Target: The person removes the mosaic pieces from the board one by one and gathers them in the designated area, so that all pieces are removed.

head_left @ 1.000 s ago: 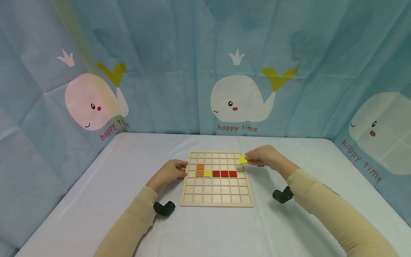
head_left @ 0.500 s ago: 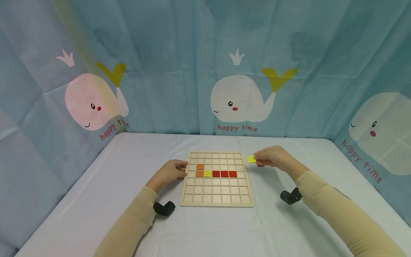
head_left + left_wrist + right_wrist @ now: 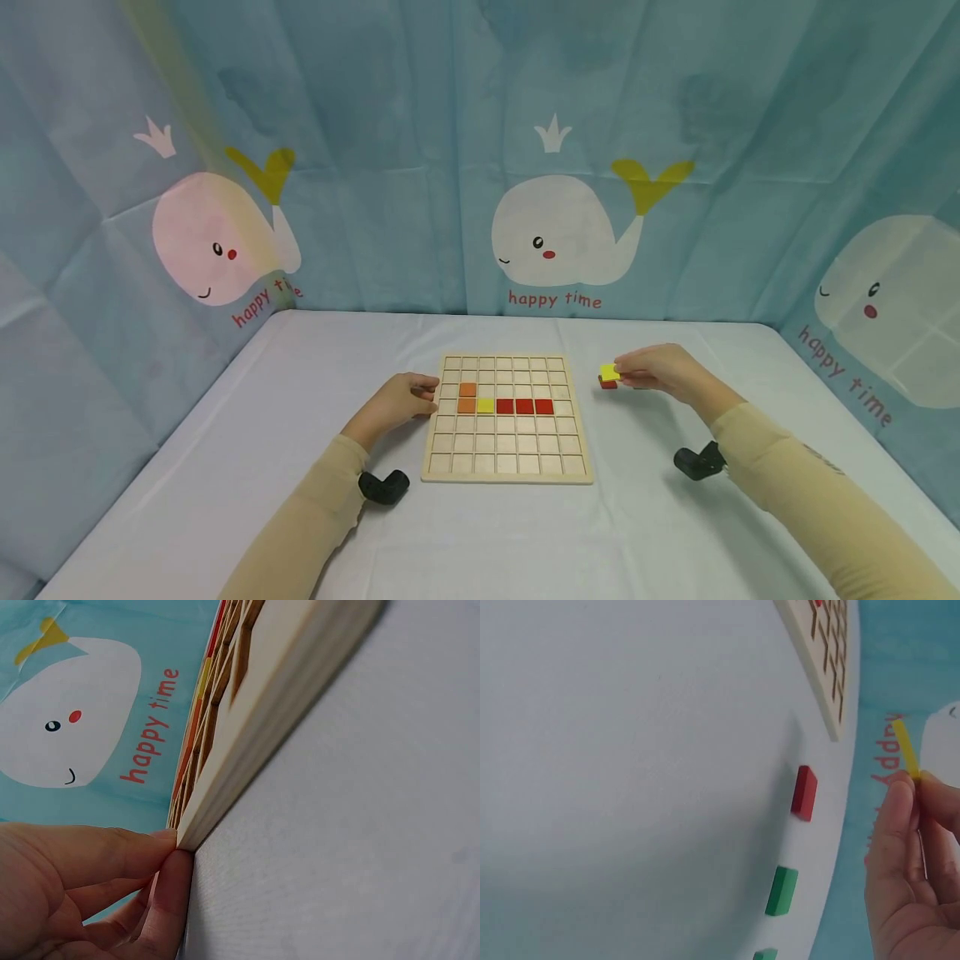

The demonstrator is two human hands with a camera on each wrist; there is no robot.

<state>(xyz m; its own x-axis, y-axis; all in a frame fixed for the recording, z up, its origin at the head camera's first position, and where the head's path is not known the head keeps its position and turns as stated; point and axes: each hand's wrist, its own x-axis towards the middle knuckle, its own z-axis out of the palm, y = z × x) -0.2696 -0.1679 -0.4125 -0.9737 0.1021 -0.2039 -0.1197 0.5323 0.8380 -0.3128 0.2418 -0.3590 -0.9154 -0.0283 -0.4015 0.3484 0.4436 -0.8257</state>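
Observation:
A wooden grid board [image 3: 506, 478] lies flat, with two orange tiles [image 3: 467, 389], one yellow tile [image 3: 485, 406] and three red tiles [image 3: 524, 407] in its cells. My left hand [image 3: 392, 402] grips the board's left edge, the thumb and a finger meeting at the wood in the left wrist view. To the right of the board, my right hand [image 3: 660, 369] pinches a yellow tile [image 3: 608, 372] between thumb and fingertips, raised off the table. Just beneath it lies a red block [image 3: 608, 385], partly covered in the head view.
In the right wrist view a green block [image 3: 781, 891] lies near the red block, with part of another green piece [image 3: 765, 955] at the frame's bottom edge. A white cloth covers the table [image 3: 495, 542]. Behind hangs a blue curtain [image 3: 390, 250] printed with whales.
My right hand has moved right with the yellow tile, from the board's upper right edge to above the red block. My left hand and the board have stayed still.

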